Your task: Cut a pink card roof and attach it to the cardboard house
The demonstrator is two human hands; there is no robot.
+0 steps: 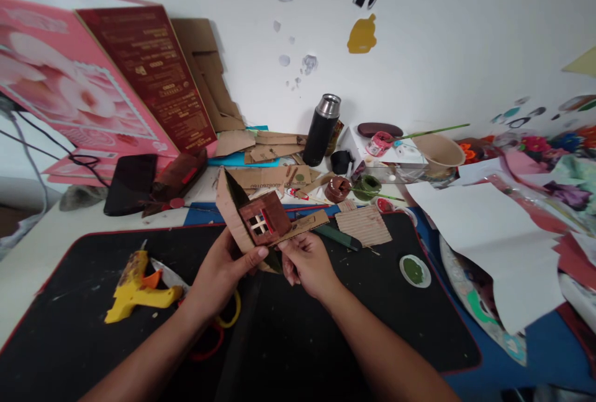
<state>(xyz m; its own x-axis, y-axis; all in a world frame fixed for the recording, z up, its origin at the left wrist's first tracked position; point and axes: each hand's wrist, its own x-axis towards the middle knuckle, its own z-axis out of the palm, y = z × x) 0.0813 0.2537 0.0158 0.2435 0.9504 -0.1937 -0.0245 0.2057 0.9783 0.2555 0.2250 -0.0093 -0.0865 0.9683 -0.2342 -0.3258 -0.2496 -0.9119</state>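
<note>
Left fingers are gripping the cardboard house; right fingers are pinching a cardboard strip (printing unreadable).

Bare left hand, right hand, forearms
</note>
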